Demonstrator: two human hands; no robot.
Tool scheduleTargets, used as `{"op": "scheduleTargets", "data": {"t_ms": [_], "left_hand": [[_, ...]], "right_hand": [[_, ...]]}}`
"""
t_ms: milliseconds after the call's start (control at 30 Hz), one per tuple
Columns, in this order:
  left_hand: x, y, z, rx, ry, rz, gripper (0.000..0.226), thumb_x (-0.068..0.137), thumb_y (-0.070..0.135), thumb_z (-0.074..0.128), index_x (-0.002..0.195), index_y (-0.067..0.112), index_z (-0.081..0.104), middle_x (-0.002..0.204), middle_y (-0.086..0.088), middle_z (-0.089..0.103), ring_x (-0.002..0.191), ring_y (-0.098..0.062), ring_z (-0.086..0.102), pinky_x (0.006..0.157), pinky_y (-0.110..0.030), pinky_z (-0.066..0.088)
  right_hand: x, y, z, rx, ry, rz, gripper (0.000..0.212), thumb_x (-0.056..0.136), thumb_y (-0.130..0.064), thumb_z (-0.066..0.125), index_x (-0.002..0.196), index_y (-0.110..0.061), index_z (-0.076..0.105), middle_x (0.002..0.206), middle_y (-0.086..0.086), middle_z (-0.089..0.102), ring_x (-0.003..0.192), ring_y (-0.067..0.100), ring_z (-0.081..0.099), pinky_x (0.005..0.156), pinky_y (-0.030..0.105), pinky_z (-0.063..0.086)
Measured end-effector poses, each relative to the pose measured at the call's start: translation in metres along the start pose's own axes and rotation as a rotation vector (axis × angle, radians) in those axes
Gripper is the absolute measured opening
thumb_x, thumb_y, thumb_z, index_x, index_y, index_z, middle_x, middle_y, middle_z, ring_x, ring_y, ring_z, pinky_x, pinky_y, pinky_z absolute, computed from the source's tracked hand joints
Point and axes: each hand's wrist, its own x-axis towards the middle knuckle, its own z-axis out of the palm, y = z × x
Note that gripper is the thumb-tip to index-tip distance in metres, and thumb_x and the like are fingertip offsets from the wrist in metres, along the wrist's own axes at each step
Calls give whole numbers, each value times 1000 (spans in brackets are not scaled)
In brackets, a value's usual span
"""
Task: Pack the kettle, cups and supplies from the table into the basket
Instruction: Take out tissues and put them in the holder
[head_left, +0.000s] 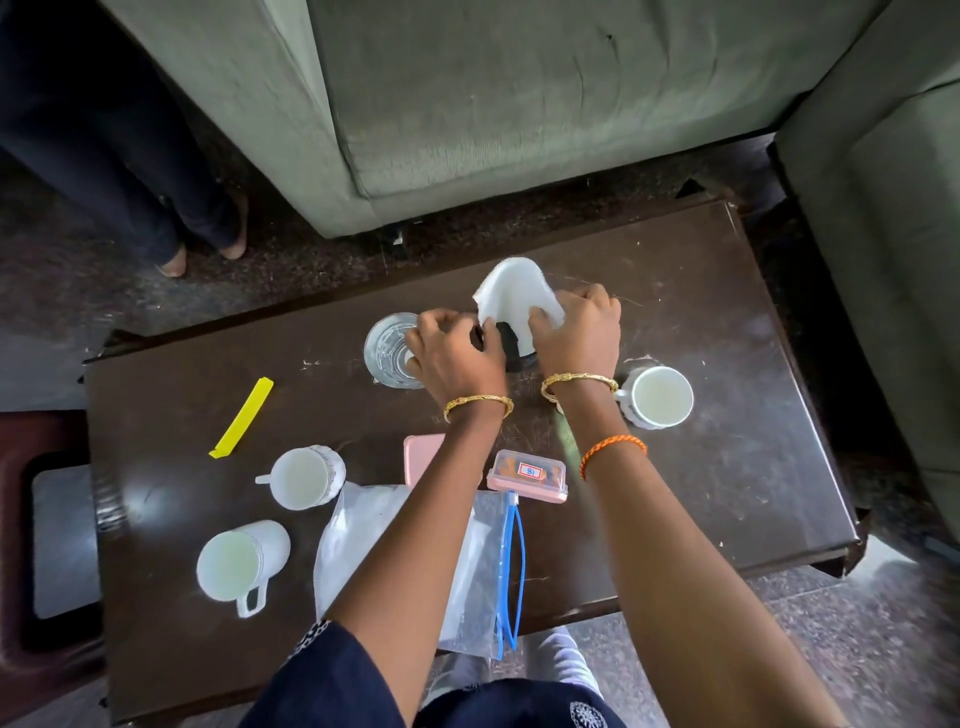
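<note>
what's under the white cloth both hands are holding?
Under the white cloth only part of a dark, black object shows, between the left hand and right hand. Cloth and fingers cover the rest, so what it is cannot be told.

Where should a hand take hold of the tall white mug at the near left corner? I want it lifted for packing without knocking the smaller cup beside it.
Grip the tall white mug by its loop handle, which points toward the table's near edge. Coming from that near side looks best: the handle is unobstructed there, while the smaller cup stands apart on the far side.
</note>
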Motion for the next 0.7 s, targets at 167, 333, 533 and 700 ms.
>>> {"op": "scheduleTargets", "data": {"t_ms": [167, 333, 533, 700], "left_hand": [[0, 0, 1, -25, 25, 18, 27, 75, 36, 67, 85, 11, 66, 115, -9, 55, 108, -29, 48, 85, -41, 37], [-1, -3, 0, -85, 52, 2, 16, 77, 28, 66, 76, 13, 68, 117, -7, 56, 107, -27, 49, 83, -37, 31], [-2, -3, -2, -75, -12, -24, 22, 77, 27, 68, 94, 12, 67, 123, -10, 52, 115, -29, 46, 92, -43, 34], [-25, -9, -20, -265, 64, 72, 37, 74, 18, 66, 108, 6, 58, 111, -14, 56, 105, -31, 55, 88, -41, 44]], "right_hand": [[0, -1, -2, -49, 15, -21, 21, 80, -21, 61, 85, -2, 69, 102, 15, 54, 95, 33, 45, 77, 39, 40], [-2, -6, -5, -38, 69, -65, 21, 80, -21, 63, 91, -4, 70, 100, 15, 54, 93, 33, 46, 76, 40, 40], [-6, -3, -3, -1, 13, -27, 27, 83, -26, 63, 100, -7, 68, 105, 14, 55, 99, 32, 47, 83, 41, 42], [-28, -3, -20, 277, 121, -26, 22, 77, -21, 66, 97, -14, 68, 100, 11, 57, 92, 22, 49, 80, 27, 40]]}}
